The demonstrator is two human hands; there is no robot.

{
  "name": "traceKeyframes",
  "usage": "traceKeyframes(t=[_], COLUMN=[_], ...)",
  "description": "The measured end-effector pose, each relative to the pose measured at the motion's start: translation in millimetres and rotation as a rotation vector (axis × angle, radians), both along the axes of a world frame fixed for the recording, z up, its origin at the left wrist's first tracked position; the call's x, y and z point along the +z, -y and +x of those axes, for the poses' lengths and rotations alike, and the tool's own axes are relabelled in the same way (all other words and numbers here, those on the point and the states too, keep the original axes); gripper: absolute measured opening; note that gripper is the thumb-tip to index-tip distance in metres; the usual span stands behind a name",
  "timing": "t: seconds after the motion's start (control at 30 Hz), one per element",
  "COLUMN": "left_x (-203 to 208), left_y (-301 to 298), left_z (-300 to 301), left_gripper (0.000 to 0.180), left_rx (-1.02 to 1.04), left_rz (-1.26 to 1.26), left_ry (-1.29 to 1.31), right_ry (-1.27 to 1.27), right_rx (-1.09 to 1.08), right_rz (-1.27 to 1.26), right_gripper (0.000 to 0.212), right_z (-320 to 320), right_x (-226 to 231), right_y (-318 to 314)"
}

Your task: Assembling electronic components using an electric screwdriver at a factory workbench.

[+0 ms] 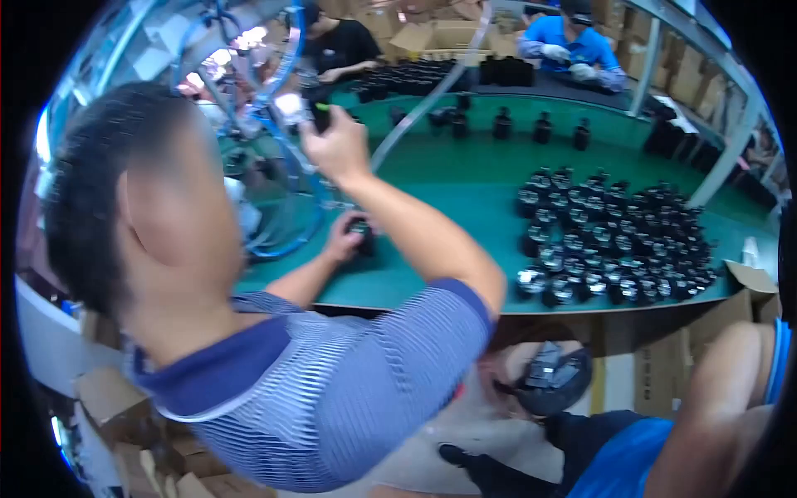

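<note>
Neither of my hands shows. At the lower right is a bare bent arm point(710, 398) by a bright blue sleeve edge; I cannot tell whose it is. In front, a co-worker in a striped shirt point(357, 382) leans over a green work table point(440, 191). That person's raised hand point(339, 145) is by hanging blue tubing point(290, 166), holding something small and dark with a green part. Their other hand point(342, 236) grips a small black bottle-like piece point(360, 232) on the table. Many similar black pieces with shiny clear parts point(614, 236) stand close together at the table's right.
A few black pieces point(502, 123) stand spaced along the table. Across it sit a person in blue with white gloves point(573, 62) and another in black point(344, 41). Cardboard boxes point(697, 336) lie under the right edge. A metal post point(722, 162) rises at the right.
</note>
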State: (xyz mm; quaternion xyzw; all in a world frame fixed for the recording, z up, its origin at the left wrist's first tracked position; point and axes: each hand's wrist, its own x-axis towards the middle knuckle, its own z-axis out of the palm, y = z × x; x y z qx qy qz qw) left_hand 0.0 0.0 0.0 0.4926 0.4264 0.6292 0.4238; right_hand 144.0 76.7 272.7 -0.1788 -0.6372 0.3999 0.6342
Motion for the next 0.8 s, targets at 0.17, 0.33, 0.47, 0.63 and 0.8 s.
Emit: traceKeyframes(t=[0.17, 0.33, 0.47, 0.63, 0.8], left_x=[48, -13, -35, -30, -32], left_y=[7, -41, -18, -55, -106], left_z=[49, 193, 201, -211, -184], left_gripper=[0.051, 0.068, 0.082, 0.099, 0.073], left_rx=[-0.101, -0.277, -0.452, -0.341, -0.443], left_rz=[0.109, 0.237, 0.215, 0.236, 0.118], left_ry=[0.027, 0.373, 0.438, 0.062, -0.119], right_ry=[0.161, 0.153, -0.081, 0.105, 0.034], right_rx=[-0.051, -0.016, -0.078, 0.294, 0.017], right_rz=[0.106, 0.009, -0.06, -0.303, -0.318], right_gripper=[0.024, 0.022, 0.028, 0.009, 0.015], right_z=[-12, -109, -157, -201, -192], right_x=[34, 6, 82, 149, 78], right_y=[-23, -2, -25, 6, -58])
